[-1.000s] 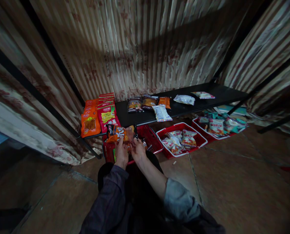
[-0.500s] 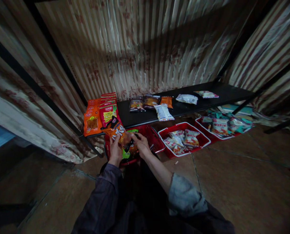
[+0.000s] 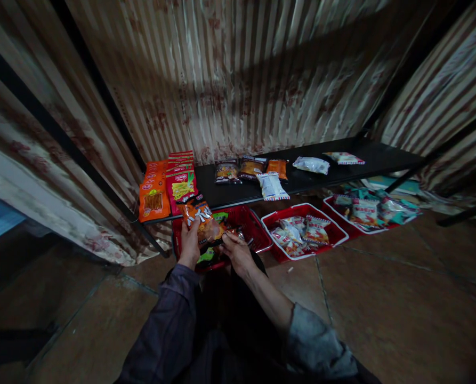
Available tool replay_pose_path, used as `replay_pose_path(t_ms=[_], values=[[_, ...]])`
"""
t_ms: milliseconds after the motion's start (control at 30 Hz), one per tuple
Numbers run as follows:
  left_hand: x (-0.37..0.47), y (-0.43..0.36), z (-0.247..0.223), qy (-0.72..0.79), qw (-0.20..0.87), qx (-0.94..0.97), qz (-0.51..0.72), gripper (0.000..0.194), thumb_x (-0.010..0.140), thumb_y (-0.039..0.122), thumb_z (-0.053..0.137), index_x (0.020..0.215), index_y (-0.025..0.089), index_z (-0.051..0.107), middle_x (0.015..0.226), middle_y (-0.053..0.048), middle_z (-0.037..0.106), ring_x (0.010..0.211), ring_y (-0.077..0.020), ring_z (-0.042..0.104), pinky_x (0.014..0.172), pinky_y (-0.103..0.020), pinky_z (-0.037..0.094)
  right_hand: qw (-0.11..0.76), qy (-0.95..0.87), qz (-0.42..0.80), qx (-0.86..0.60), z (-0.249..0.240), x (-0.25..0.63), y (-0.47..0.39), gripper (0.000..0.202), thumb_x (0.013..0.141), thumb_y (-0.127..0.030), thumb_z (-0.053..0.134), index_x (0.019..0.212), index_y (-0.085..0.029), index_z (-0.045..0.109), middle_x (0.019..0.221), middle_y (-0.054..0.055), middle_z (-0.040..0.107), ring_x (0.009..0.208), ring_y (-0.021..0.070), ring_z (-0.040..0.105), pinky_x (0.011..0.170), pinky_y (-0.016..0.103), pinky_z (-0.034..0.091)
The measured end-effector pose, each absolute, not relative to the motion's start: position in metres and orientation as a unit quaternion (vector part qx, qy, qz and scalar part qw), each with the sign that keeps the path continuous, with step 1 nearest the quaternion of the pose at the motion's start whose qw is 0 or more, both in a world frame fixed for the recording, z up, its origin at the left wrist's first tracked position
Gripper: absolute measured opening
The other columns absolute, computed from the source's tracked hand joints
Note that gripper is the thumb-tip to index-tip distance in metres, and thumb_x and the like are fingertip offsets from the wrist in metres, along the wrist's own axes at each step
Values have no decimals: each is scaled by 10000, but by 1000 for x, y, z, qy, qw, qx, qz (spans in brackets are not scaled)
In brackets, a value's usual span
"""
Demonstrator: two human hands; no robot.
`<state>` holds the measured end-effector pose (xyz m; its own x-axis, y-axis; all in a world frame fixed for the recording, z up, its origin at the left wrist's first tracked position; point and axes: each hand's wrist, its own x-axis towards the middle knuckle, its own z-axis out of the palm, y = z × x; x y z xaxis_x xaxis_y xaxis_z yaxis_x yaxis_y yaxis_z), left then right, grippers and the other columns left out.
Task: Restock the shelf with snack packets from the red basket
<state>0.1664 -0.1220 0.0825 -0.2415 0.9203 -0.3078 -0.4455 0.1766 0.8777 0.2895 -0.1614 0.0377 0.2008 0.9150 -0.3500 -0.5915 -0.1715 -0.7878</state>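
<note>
An orange and black snack bag (image 3: 208, 224) is held between both hands above the left red basket (image 3: 257, 226). My left hand (image 3: 190, 246) grips its left side, thumb on the front. My right hand (image 3: 238, 252) is closed on its lower right corner. Green packets (image 3: 206, 256) show in the basket beneath. Just behind the bag, on the left end of the black shelf (image 3: 214, 196), lie red packets (image 3: 182, 184) and orange packets (image 3: 153, 198).
Dark brown packets (image 3: 227, 172), a small orange packet (image 3: 276, 168) and white packets (image 3: 272, 186) lie along the shelf. Two more red baskets (image 3: 275, 252) (image 3: 344, 216) with snack bags stand right. Black frame posts (image 3: 97, 85) rise before striped curtains.
The bag has turned flatter, showing more of its front. My right hand has shifted slightly down and right along its edge. The whole view has moved a little.
</note>
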Motion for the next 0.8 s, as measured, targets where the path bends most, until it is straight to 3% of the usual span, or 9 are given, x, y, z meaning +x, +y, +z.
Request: replay_pose_path(t_ms=[167, 333, 433, 567, 800], values=[[153, -121, 79, 504, 581, 328, 549, 492, 620, 392, 762, 1049, 227, 587, 967, -65, 689, 769, -184, 660, 733, -341, 521, 602, -234, 613, -455, 64, 310, -141, 299, 643, -395, 768, 882, -231, 695, 953, 36, 715, 910, 160, 644, 765, 262, 493], [157, -127, 82, 464, 613, 390, 507, 477, 594, 335, 790, 1020, 199, 626, 962, -79, 699, 831, -205, 658, 827, -368, 496, 589, -248, 653, -406, 100, 308, -107, 262, 624, -366, 782, 767, -186, 656, 724, 15, 705, 628, 148, 642, 590, 259, 503], [160, -131, 83, 452, 615, 412, 498, 479, 614, 335, 779, 1046, 206, 619, 1005, -80, 692, 878, -213, 652, 850, -371, 488, 614, -213, 642, -407, 111, 301, -95, 228, 588, -246, 797, 692, -171, 609, 609, -18, 668, 518, 133, 604, 528, 257, 497], [159, -135, 79, 408, 629, 432, 502, 481, 650, 315, 757, 1095, 210, 607, 1138, -83, 652, 1019, -213, 610, 923, -357, 452, 671, -134, 605, -407, 113, 296, -84, 190, 624, -144, 742, 667, -179, 561, 556, -47, 635, 486, 112, 581, 520, 242, 503], [151, -142, 67, 431, 642, 359, 522, 501, 601, 292, 788, 1068, 186, 638, 1092, -81, 668, 987, -193, 617, 919, -341, 444, 683, -116, 589, -417, 107, 299, -71, 219, 650, -200, 753, 674, -191, 535, 563, -51, 629, 501, 119, 584, 554, 267, 521]])
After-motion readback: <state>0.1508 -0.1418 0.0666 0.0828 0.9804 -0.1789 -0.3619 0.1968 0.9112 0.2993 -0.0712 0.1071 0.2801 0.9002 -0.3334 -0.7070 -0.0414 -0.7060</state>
